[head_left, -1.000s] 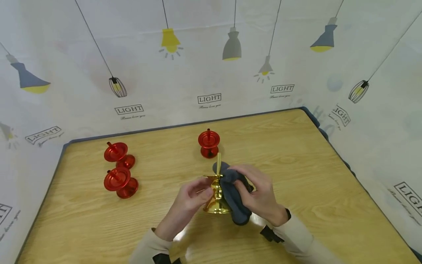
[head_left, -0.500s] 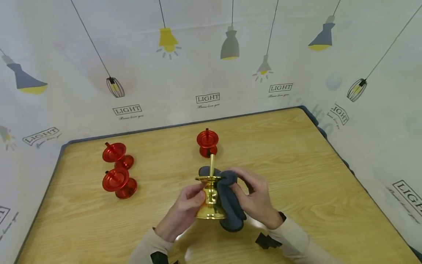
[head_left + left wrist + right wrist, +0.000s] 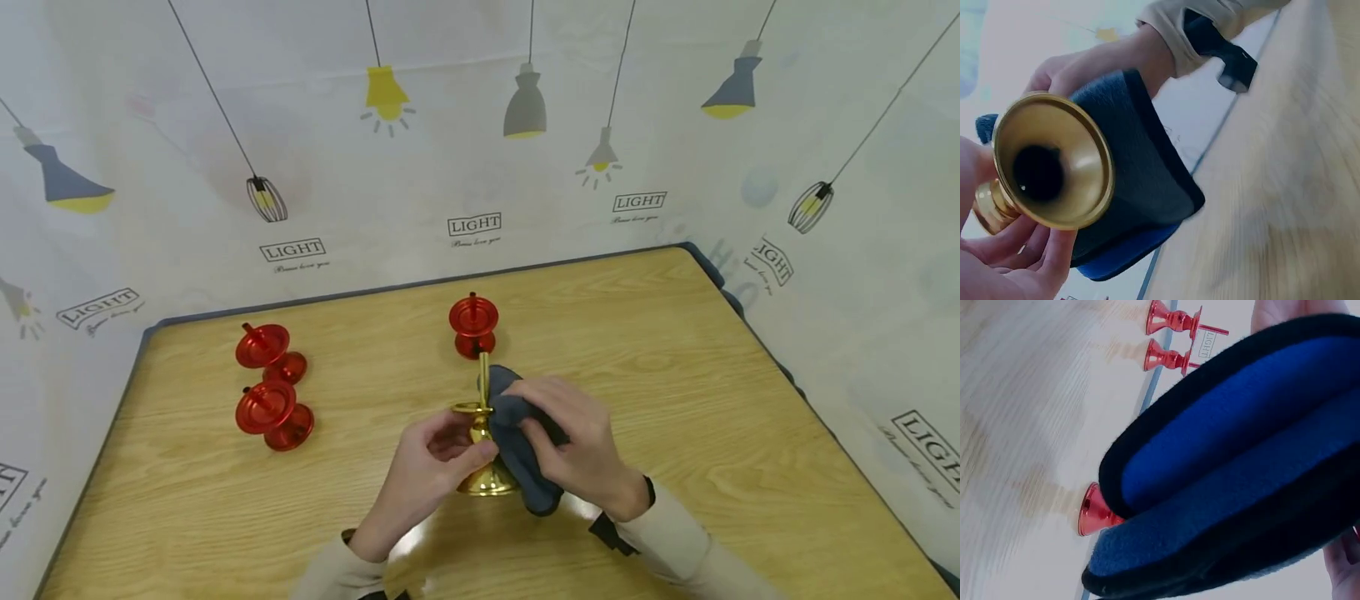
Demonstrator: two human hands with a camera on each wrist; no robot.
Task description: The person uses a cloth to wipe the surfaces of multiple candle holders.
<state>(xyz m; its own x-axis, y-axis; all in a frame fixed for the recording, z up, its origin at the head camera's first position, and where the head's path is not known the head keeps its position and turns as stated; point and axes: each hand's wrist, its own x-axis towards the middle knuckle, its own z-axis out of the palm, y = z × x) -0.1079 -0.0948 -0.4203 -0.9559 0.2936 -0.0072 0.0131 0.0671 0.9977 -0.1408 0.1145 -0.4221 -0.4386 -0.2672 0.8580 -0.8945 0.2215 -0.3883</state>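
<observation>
Your left hand [image 3: 426,467] curls round the shiny gold metal candlestick [image 3: 487,482]. Your right hand [image 3: 583,440] pinches a soft dark-blue cloth [image 3: 521,458] against the candlestick's right side.

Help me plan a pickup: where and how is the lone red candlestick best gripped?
Grip the lone red candlestick at its waist, probably from the right: it stands upright, narrowing between dish and base, while the gold candlestick is in front.
</observation>
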